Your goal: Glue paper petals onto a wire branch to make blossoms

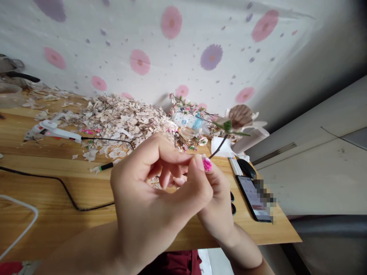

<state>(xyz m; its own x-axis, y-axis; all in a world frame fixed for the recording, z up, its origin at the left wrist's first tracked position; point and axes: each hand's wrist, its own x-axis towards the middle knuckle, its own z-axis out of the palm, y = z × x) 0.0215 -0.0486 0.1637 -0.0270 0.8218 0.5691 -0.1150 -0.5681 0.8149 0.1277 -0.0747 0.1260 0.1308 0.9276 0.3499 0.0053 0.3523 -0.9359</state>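
Note:
My left hand is raised over the wooden table, its thumb and fingers pinched together on a small pink flower bud. Behind it, my right hand is also closed, its fingers meeting the same bud. A thin dark stem runs up from the bud to a brown-petalled artificial flower with green leaves. Most of my right hand's fingers are hidden by my left hand.
A heap of pale paper scraps covers the back of the table. A white glue gun with a black cord lies left. Small floral bits and a cup sit centre. A phone lies near the right edge.

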